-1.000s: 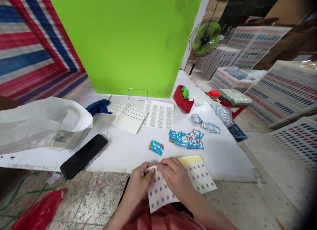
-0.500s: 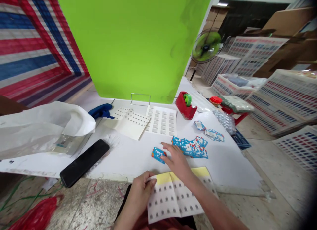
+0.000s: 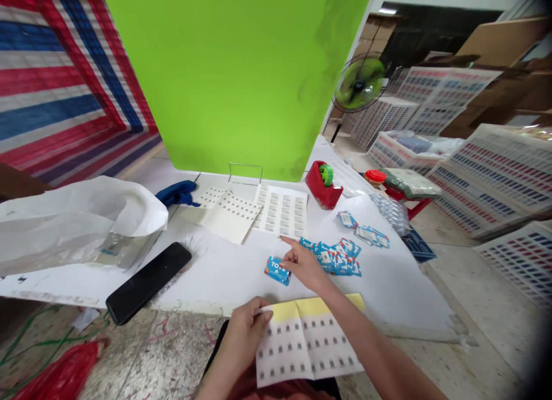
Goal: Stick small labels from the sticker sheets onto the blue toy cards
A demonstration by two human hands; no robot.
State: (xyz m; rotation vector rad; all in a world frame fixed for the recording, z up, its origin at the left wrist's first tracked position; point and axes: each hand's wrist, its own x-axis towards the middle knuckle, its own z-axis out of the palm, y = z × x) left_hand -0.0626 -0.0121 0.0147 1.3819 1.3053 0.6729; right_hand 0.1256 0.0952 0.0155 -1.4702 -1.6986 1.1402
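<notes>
My left hand (image 3: pixel 249 326) pinches the upper left corner of a sheet of small printed stickers (image 3: pixel 306 345) with a yellow top strip, held over the table's near edge. My right hand (image 3: pixel 304 266) reaches across above the sheet. Its index finger stretches forward and the thumb is bent over a blue card marked TOYS (image 3: pixel 277 271), touching or almost touching it; I see nothing held between the fingers. Right beside this hand lies a loose pile of similar blue cards (image 3: pixel 338 258). Further right are two smaller groups of cards, one of them a fanned stack (image 3: pixel 371 236).
Flat on the white table lie more sticker sheets (image 3: pixel 282 210) and a black phone (image 3: pixel 149 282). A red tape dispenser (image 3: pixel 324 187), a blue tool (image 3: pixel 176 193) and a white plastic bag (image 3: pixel 81 222) surround them. A green panel (image 3: pixel 241 84) stands behind.
My right hand has shifted slightly and its fingers have drawn in, with the thumb now over the TOYS card. My left hand keeps its grip on the sticker sheet.
</notes>
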